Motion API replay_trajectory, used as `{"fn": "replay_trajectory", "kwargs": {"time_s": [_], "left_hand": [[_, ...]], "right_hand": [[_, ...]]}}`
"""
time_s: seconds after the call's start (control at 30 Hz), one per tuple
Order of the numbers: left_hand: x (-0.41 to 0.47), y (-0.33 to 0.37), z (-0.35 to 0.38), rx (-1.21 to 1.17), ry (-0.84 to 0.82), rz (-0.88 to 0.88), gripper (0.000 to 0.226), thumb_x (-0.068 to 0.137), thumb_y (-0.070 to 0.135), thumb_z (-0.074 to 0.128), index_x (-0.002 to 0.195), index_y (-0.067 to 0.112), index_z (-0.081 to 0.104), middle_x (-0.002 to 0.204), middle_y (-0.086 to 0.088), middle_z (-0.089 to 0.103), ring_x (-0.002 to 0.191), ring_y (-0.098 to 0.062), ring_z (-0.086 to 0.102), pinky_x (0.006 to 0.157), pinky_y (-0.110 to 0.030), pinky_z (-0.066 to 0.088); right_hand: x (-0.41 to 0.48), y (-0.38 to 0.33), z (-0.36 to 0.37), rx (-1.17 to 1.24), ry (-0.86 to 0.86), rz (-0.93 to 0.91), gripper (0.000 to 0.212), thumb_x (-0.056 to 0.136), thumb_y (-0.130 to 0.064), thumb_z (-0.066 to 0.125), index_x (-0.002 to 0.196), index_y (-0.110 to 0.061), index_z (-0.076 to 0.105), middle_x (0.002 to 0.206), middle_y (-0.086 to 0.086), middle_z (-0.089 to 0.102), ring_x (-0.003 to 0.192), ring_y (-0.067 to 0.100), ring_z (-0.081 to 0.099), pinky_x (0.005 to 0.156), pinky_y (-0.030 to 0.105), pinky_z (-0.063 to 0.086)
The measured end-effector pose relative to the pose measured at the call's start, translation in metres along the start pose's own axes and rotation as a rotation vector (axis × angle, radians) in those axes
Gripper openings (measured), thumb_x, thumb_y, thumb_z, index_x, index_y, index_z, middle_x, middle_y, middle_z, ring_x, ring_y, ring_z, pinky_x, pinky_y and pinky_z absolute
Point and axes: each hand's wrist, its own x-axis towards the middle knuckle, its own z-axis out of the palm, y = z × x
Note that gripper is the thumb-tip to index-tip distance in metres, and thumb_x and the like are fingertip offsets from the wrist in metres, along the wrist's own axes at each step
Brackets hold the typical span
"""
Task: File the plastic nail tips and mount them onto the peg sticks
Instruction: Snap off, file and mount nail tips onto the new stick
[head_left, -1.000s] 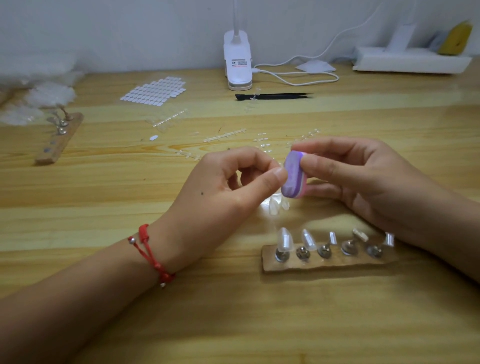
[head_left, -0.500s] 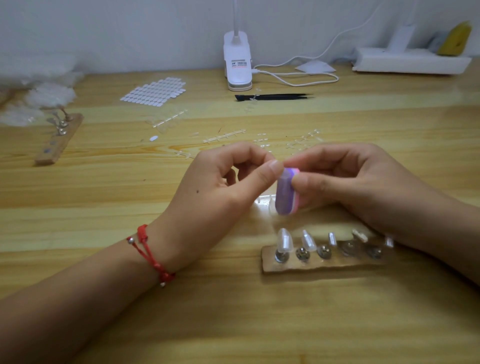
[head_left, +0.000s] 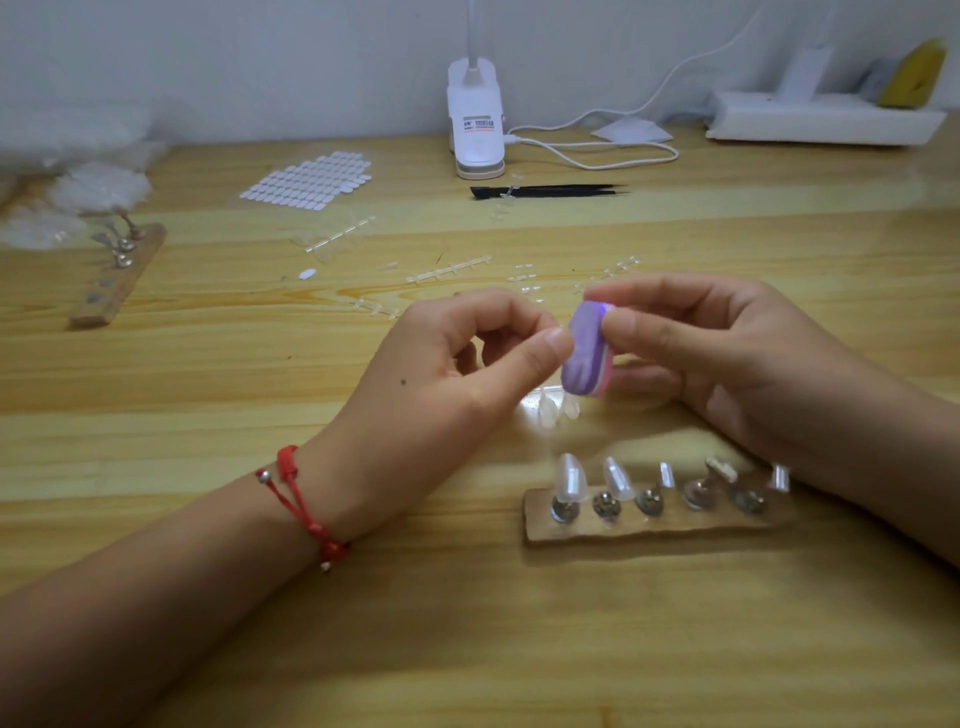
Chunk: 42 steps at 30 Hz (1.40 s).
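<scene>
My right hand (head_left: 727, 358) grips a small purple and pink filing block (head_left: 584, 358) between thumb and fingers. My left hand (head_left: 441, 379) pinches something tiny between thumb and forefinger right against the block's purple face; the pinched thing is hidden, presumably a clear nail tip. Below the hands lies a wooden peg holder (head_left: 654, 522) with several metal pegs, most of them carrying clear nail tips (head_left: 569, 478). A few loose clear tips (head_left: 556, 410) lie on the table under the block.
Empty clear sprues (head_left: 449, 270) are scattered behind the hands. A second peg holder (head_left: 117, 280) lies far left by plastic bags (head_left: 78, 192). At the back are a sticker sheet (head_left: 309, 182), black tweezers (head_left: 545, 191), a white lamp base (head_left: 475, 130) and a power strip (head_left: 821, 122).
The filing block dropped along the left fingertips half a second ago and has come back up to its earlier height. Both hands stay in place above the peg holder.
</scene>
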Motion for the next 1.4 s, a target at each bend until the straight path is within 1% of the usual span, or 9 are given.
{"fn": "replay_trajectory", "kwargs": {"time_s": [0.1, 0.23, 0.37, 0.47, 0.6, 0.77, 0.97, 1.17, 1.4], "left_hand": [[-0.0004, 0.0004, -0.0001, -0.022, -0.015, -0.001, 0.014, 0.082, 0.03, 0.058, 0.069, 0.024, 0.061, 0.063, 0.003, 0.046, 0.055, -0.007, 0.038, 0.053, -0.019, 0.031], [0.0003, -0.0001, -0.0001, -0.026, 0.063, 0.013, 0.014, 0.082, 0.028, 0.058, 0.07, 0.022, 0.061, 0.061, 0.006, 0.045, 0.055, -0.002, 0.038, 0.054, -0.017, 0.032], [0.0, 0.0002, 0.0009, -0.028, -0.055, -0.023, 0.014, 0.082, 0.029, 0.058, 0.069, 0.023, 0.061, 0.051, 0.013, 0.041, 0.048, -0.004, 0.031, 0.047, -0.014, 0.027], [0.0001, 0.0, -0.0004, -0.03, -0.023, -0.011, 0.015, 0.082, 0.029, 0.058, 0.069, 0.023, 0.061, 0.057, 0.01, 0.043, 0.052, -0.005, 0.034, 0.05, -0.016, 0.029], [0.0009, -0.0002, -0.0002, -0.027, 0.051, 0.012, 0.015, 0.083, 0.028, 0.058, 0.072, 0.019, 0.063, 0.063, 0.0, 0.046, 0.057, -0.005, 0.039, 0.054, -0.018, 0.032], [0.0001, -0.0001, 0.0004, -0.027, -0.049, -0.026, 0.014, 0.082, 0.03, 0.058, 0.07, 0.023, 0.063, 0.055, 0.01, 0.041, 0.049, -0.005, 0.032, 0.047, -0.014, 0.028], [0.0008, -0.0006, -0.0009, -0.033, 0.046, -0.009, 0.016, 0.082, 0.03, 0.058, 0.072, 0.018, 0.064, 0.062, 0.003, 0.046, 0.054, -0.004, 0.038, 0.053, -0.017, 0.032], [0.0004, -0.0008, -0.0007, -0.024, -0.036, -0.029, 0.014, 0.081, 0.03, 0.059, 0.07, 0.024, 0.064, 0.054, 0.01, 0.041, 0.049, -0.005, 0.031, 0.047, -0.014, 0.027], [0.001, -0.001, 0.0003, -0.029, 0.055, -0.041, 0.014, 0.078, 0.034, 0.063, 0.072, 0.022, 0.066, 0.067, -0.015, 0.048, 0.057, -0.011, 0.037, 0.054, -0.025, 0.031]], "right_hand": [[0.0008, 0.0003, -0.0015, 0.045, 0.04, -0.013, 0.025, 0.059, -0.025, 0.075, 0.083, -0.017, 0.08, 0.078, 0.004, 0.075, 0.071, 0.01, 0.072, 0.063, 0.018, 0.056], [-0.0023, -0.0004, 0.0025, -0.06, -0.044, 0.012, 0.026, 0.063, -0.026, 0.077, 0.088, -0.021, 0.079, 0.084, 0.005, 0.076, 0.074, 0.015, 0.073, 0.066, 0.022, 0.057], [0.0012, 0.0001, -0.0001, 0.065, 0.06, -0.02, 0.022, 0.061, -0.021, 0.073, 0.081, -0.015, 0.08, 0.077, 0.004, 0.075, 0.07, 0.011, 0.071, 0.064, 0.019, 0.056], [0.0006, 0.0004, -0.0001, 0.048, 0.047, -0.021, 0.022, 0.062, -0.022, 0.073, 0.082, -0.015, 0.08, 0.077, 0.004, 0.075, 0.071, 0.01, 0.071, 0.064, 0.019, 0.056], [-0.0031, 0.0002, 0.0012, -0.101, -0.041, 0.012, 0.029, 0.063, -0.028, 0.077, 0.09, -0.021, 0.079, 0.087, 0.006, 0.076, 0.076, 0.016, 0.073, 0.066, 0.021, 0.056], [0.0006, 0.0002, -0.0002, 0.044, 0.066, -0.033, 0.02, 0.063, -0.021, 0.073, 0.081, -0.016, 0.08, 0.077, 0.005, 0.075, 0.071, 0.012, 0.072, 0.063, 0.019, 0.056], [-0.0034, 0.0001, 0.0013, -0.139, -0.032, 0.013, 0.029, 0.063, -0.031, 0.077, 0.091, -0.023, 0.079, 0.089, 0.006, 0.077, 0.077, 0.019, 0.074, 0.067, 0.023, 0.057], [-0.0005, 0.0006, 0.0012, 0.003, 0.041, -0.036, 0.025, 0.059, -0.027, 0.076, 0.083, -0.02, 0.08, 0.077, 0.004, 0.075, 0.072, 0.013, 0.072, 0.065, 0.02, 0.056], [-0.0022, -0.001, -0.0012, -0.11, -0.048, 0.015, 0.028, 0.064, -0.029, 0.077, 0.092, -0.022, 0.079, 0.089, 0.006, 0.076, 0.078, 0.015, 0.073, 0.067, 0.02, 0.056]]}}
